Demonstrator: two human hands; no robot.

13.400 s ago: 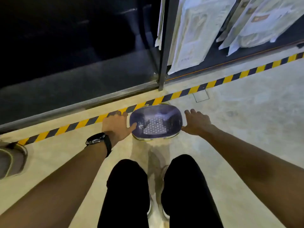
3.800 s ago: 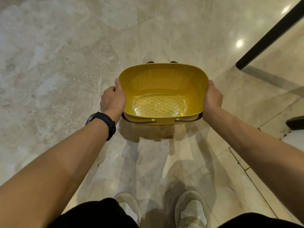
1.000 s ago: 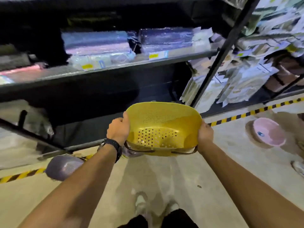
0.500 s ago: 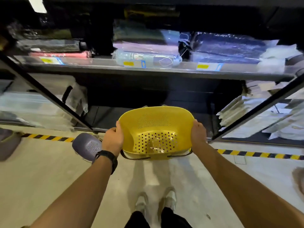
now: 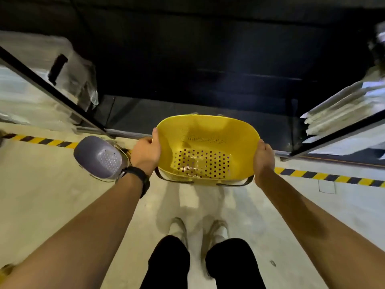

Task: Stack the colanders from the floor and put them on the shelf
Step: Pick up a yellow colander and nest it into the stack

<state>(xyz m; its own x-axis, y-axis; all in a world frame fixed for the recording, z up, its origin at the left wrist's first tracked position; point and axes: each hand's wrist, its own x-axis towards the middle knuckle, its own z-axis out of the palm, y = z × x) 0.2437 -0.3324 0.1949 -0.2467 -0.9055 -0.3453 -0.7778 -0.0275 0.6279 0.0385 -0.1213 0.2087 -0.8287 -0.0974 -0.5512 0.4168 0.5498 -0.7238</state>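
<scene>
I hold a yellow colander [image 5: 206,147] in the air in front of me, open side up, its perforated bottom showing. My left hand [image 5: 145,152] grips its left rim and my right hand [image 5: 263,157] grips its right rim. A dark wire handle runs under its near edge. A purple colander [image 5: 99,158] lies on the floor just left of my left wrist, beside the striped tape. The dark bottom shelf [image 5: 198,113] opens straight ahead, beyond the yellow colander.
Yellow-and-black tape [image 5: 325,177] marks the floor along the shelf front. A black slanted upright [image 5: 52,88] stands at the left with plastic-wrapped goods [image 5: 68,67] behind it. White packaged goods [image 5: 343,109] fill the right bay. My feet [image 5: 198,230] stand below the colander.
My view has tilted down and drawn closer to the shelf; the upper shelf has left the frame. The yellow colander stays gripped in both hands, now nearer the bottom shelf opening.
</scene>
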